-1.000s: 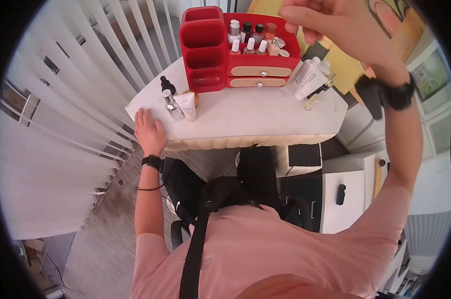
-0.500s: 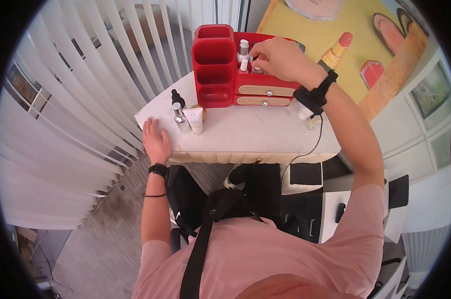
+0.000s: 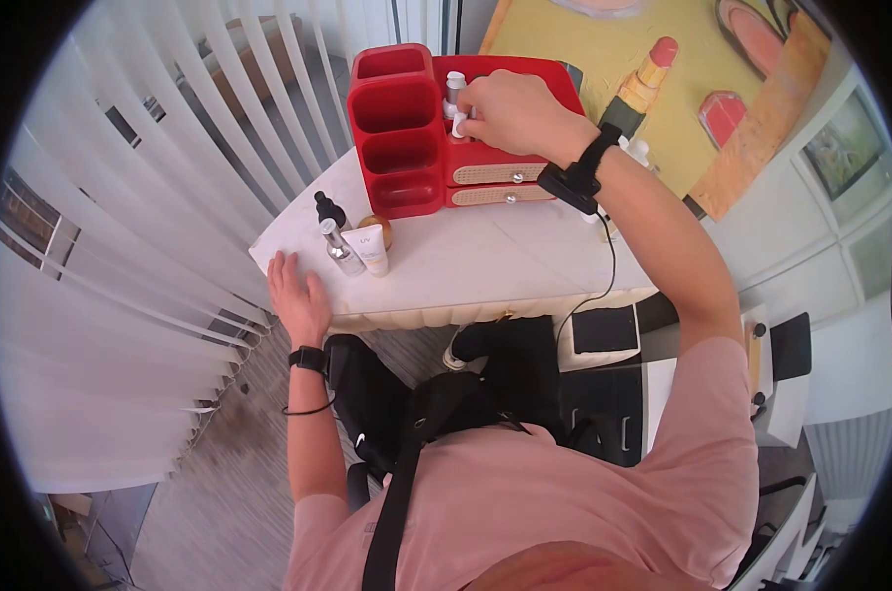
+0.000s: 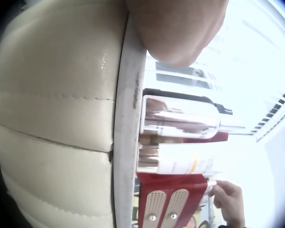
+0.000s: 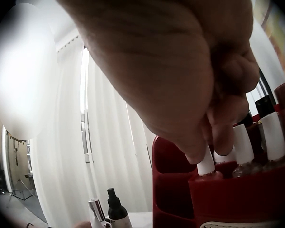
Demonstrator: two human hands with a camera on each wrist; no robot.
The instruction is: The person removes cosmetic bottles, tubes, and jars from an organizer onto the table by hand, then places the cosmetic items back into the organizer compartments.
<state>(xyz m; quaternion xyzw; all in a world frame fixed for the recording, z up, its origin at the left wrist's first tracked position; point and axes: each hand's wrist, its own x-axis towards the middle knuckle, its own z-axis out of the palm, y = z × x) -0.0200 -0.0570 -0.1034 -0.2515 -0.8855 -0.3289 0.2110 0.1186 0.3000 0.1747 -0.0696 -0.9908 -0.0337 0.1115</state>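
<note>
Landmark is the red organizer, standing at the back of the small white table.

Far to its left and nearer the person, the left hand lies flat on the table's front corner, fingers straight and spread, gripping nothing; it looks like a brace while the other arm reaches.

Between that hand and the organizer stands a small cluster, grouped near the edge: a dark dropper bottle, a silver-capped clear bottle, a white tube standing on its cap, and something amber-brown behind them, too hidden to name.

The organizer's left side is three tall open bins, nothing visible in them. Its right side is a low tray over two woven-front drawers with small knobs, both closed.

In that tray the small polish bottles stand upright in rows, caps up. The right hand is over the tray, fingers curled down and pinching the white cap of one nail polish bottle at the tray's left front; the bottle is seated in the tray, upright.

Right of the organizer, bottles are mostly hidden behind the forearm. A yellow board with a lipstick picture leans behind.
</note>
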